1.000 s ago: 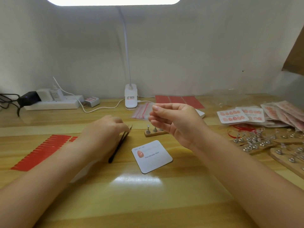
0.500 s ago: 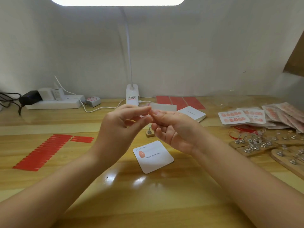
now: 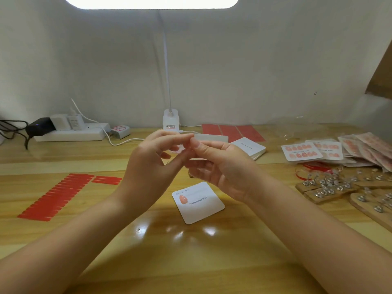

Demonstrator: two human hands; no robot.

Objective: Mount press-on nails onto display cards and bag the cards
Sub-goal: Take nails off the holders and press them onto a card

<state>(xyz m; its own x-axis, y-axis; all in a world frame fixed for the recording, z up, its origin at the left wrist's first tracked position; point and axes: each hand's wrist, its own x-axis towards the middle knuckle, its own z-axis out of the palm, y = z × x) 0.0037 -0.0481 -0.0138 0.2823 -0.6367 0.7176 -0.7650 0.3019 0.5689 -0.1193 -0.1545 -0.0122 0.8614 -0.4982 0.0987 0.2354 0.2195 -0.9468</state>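
Since a second ago the left hand (image 3: 152,164) has left the black tweezers on the table and risen to meet the right hand (image 3: 218,166) above the display card (image 3: 198,202); the tweezers no longer show, and over the last half second the two hands have barely shifted. Both hands now hover just behind the display card, fingertips touching. The left thumb and forefinger pinch toward the right thumb, and between them sits a small pale pink piece (image 3: 180,148), too blurred to name; the right hand's fingers curl round the same spot, and a whitish strip (image 3: 211,137) juts out behind its thumb.

The display card lies flat on the wooden table (image 3: 191,262), turned slightly, with one orange nail (image 3: 182,199) on it beside the print "Handmade Nail". Left of the card lie rows of red adhesive tabs (image 3: 55,198). Behind the card, past the hands, stands the white lamp base (image 3: 171,119), with a power strip (image 3: 70,133) further left and red sheets (image 3: 233,132) to its right. A stack of blank cards (image 3: 249,147) lies behind and right of the display card, partly hidden by the right hand. Further right sit finished cards in clear bags (image 3: 331,150), and nearer, wooden holders with metal nail stands (image 3: 339,187). The hands hide whatever lies directly behind the card.
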